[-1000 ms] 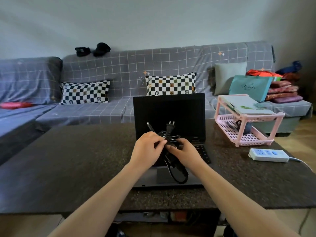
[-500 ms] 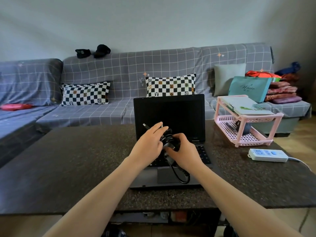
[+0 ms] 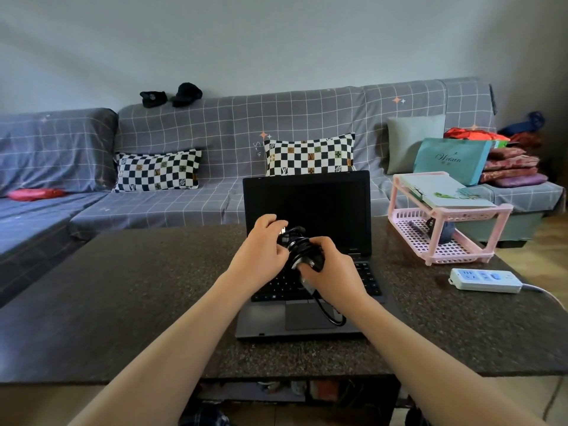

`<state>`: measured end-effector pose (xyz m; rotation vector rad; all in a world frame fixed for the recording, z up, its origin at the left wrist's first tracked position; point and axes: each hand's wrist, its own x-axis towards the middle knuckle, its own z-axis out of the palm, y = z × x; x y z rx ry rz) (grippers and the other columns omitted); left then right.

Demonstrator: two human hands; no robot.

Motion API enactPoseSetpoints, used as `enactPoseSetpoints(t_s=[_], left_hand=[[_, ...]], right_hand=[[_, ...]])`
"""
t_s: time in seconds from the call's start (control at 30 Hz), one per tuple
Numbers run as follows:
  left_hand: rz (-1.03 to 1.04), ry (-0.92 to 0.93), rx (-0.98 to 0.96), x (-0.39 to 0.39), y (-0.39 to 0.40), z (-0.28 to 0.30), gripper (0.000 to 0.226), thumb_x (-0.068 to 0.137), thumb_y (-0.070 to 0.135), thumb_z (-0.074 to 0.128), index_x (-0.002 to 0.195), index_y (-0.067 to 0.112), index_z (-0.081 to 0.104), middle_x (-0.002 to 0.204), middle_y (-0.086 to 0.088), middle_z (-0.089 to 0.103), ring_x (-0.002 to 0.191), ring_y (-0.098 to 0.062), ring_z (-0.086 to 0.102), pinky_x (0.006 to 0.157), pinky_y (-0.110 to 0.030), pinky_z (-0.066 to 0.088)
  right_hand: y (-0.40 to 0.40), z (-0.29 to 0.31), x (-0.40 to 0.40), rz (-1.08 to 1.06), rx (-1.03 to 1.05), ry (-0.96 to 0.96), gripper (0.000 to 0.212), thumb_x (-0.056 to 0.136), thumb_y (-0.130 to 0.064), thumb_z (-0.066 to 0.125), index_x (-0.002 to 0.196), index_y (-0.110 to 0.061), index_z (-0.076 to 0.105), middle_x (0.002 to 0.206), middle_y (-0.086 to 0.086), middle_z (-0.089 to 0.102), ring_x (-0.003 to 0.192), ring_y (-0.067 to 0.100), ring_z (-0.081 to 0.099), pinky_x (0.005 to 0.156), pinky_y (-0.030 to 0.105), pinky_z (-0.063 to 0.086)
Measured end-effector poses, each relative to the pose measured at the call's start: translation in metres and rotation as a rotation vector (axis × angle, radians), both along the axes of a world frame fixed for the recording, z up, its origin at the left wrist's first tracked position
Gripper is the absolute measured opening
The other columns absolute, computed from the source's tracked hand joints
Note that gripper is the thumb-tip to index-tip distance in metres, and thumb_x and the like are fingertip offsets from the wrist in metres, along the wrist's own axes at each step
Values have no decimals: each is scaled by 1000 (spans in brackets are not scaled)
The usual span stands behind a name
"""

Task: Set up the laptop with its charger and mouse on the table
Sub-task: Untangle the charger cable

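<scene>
An open black laptop (image 3: 307, 204) with a dark screen stands on the dark stone table (image 3: 123, 302). Above its keyboard I hold a bundled black charger cable (image 3: 299, 244) between both hands. My left hand (image 3: 261, 253) grips the bundle's left side, its fingers curled over the top. My right hand (image 3: 329, 269) clasps the right side. A loop of cable (image 3: 330, 315) hangs down over the touchpad. No mouse can be made out for certain.
A white-and-blue power strip (image 3: 485, 279) lies on the table at the right, its cord trailing off the edge. A pink plastic rack (image 3: 442, 222) with books stands behind it. A grey checked sofa (image 3: 184, 167) with cushions lies beyond the table.
The plug that stuck up from the bundle is now covered by my left hand's fingers. Both hands have turned the bundle and shifted it slightly up over the keyboard.
</scene>
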<state>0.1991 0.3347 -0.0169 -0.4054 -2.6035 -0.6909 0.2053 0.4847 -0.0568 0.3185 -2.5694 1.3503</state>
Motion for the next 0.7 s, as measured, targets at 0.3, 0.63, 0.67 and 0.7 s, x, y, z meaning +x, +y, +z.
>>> enactPoseSetpoints(t_s=[0.3, 0.63, 0.67, 0.7], left_hand=[[21, -316, 749, -13, -8, 0, 35, 91, 0, 51, 121, 15, 58, 97, -3, 70, 82, -9, 68, 73, -19, 54], [125, -447, 652, -2, 7, -31, 75, 89, 48, 52, 149, 30, 12, 154, -8, 19, 137, -26, 34, 110, -45, 34], [39, -519, 843, -1, 8, -32, 79, 87, 49, 55, 149, 33, 10, 154, -8, 27, 134, -26, 40, 108, -47, 38], [-68, -599, 1058, 0, 9, -33, 76, 86, 47, 58, 148, 32, 15, 148, -10, 40, 127, -26, 50, 103, -48, 43]], right_hand=[[9, 3, -17, 60, -247, -143, 46, 86, -26, 65, 127, -27, 45, 111, -5, 59, 94, 9, 61, 72, 19, 52], [10, -11, -24, 40, -926, -436, 30, 89, -22, 61, 118, -17, 59, 100, 9, 69, 80, 22, 69, 60, 30, 54], [11, -10, -25, 77, -1030, -507, 29, 90, -24, 59, 117, -15, 59, 99, 11, 69, 80, 23, 69, 59, 29, 54], [12, -7, -23, 134, -1123, -566, 29, 91, -27, 56, 116, -12, 60, 98, 13, 69, 80, 24, 69, 58, 29, 54]])
